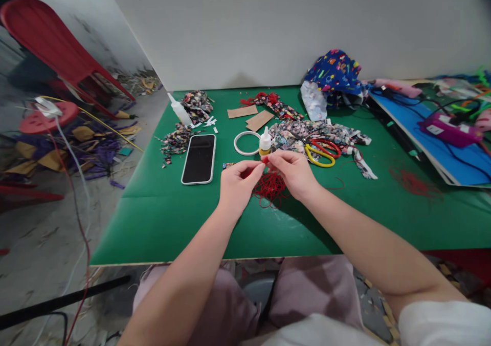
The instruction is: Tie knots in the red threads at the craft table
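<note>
Our right hand (294,173) pinches a small red piece (265,159); our left hand (238,181) curls just beside it, its grip too hidden for us to tell. Tangled red thread (270,186) lies below both. The piece looks light and soft, best nipped by its edges.
</note>
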A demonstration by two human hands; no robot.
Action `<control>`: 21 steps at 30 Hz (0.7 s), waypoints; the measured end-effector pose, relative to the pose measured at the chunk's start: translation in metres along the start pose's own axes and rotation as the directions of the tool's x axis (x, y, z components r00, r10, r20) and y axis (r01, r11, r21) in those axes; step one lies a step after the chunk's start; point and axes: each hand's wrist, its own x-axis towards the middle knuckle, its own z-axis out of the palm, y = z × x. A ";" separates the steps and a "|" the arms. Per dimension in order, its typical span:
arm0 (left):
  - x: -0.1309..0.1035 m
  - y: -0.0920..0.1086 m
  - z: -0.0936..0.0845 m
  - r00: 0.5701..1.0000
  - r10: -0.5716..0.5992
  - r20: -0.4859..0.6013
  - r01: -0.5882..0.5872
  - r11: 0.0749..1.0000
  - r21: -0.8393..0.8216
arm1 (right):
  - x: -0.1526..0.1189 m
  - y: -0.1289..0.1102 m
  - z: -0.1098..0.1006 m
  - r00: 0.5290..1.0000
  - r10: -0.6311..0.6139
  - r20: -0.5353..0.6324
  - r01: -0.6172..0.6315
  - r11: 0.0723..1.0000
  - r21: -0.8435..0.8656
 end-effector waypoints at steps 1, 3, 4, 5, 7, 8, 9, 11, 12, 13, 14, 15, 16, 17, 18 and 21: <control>0.000 0.000 0.000 0.999 -0.047 -0.008 0.046 0.997 -0.056 | 0.000 0.000 -0.001 1.000 0.008 -0.005 -0.008 1.000 0.018; 0.001 -0.001 0.000 0.991 -0.133 -0.021 0.128 0.979 -0.160 | 0.001 0.000 -0.002 1.000 0.014 -0.006 -0.013 0.999 0.037; 0.002 0.000 0.000 0.986 -0.162 -0.025 0.154 0.968 -0.199 | 0.002 0.000 -0.002 1.000 0.014 0.000 -0.014 0.999 0.035; 0.002 0.000 0.000 0.983 -0.180 -0.027 0.169 0.959 -0.226 | 0.001 0.000 -0.002 1.000 0.017 0.006 -0.017 0.999 0.027; 0.003 0.001 0.001 0.982 -0.188 -0.028 0.175 0.952 -0.251 | 0.001 0.000 0.000 1.000 0.022 0.012 -0.022 1.000 0.003; 0.003 0.001 0.001 0.982 -0.187 -0.025 0.175 0.951 -0.256 | 0.000 0.000 0.001 1.000 0.017 0.012 -0.017 1.000 -0.012; 0.003 0.002 0.001 0.983 -0.184 -0.021 0.172 0.950 -0.259 | 0.000 0.000 0.003 1.000 0.008 0.011 -0.007 1.000 -0.025; 0.003 0.002 0.001 0.984 -0.176 -0.016 0.166 0.952 -0.257 | -0.001 -0.001 0.004 1.000 -0.008 0.003 0.008 0.999 -0.037; 0.003 0.003 0.001 0.985 -0.172 -0.016 0.163 0.954 -0.252 | -0.002 -0.001 0.004 1.000 -0.013 -0.001 0.013 0.999 -0.040; 0.002 0.003 0.001 0.986 -0.169 -0.017 0.159 0.956 -0.245 | -0.002 -0.002 0.004 1.000 -0.015 -0.004 0.015 0.999 -0.042; 0.002 0.003 0.001 0.986 -0.165 -0.017 0.156 0.959 -0.237 | -0.002 -0.002 0.004 1.000 -0.014 -0.007 0.013 0.999 -0.045; 0.002 0.002 0.001 0.987 -0.161 -0.016 0.153 0.961 -0.229 | -0.002 -0.003 0.004 1.000 -0.009 -0.008 0.009 0.999 -0.048; 0.002 0.002 0.001 0.988 -0.155 -0.014 0.148 0.964 -0.221 | -0.002 -0.003 0.004 1.000 -0.006 -0.009 0.006 0.999 -0.051; 0.002 0.002 0.001 0.989 -0.145 -0.011 0.140 0.968 -0.210 | -0.001 -0.003 0.003 1.000 -0.004 -0.008 0.004 0.999 -0.052; 0.001 0.002 0.002 0.991 -0.133 -0.008 0.129 0.972 -0.197 | -0.001 -0.003 0.003 1.000 -0.005 -0.005 0.005 0.999 -0.052; 0.000 0.000 0.001 0.997 -0.075 0.001 0.075 0.987 -0.141 | -0.001 -0.002 0.002 0.999 -0.022 0.031 0.023 0.999 -0.042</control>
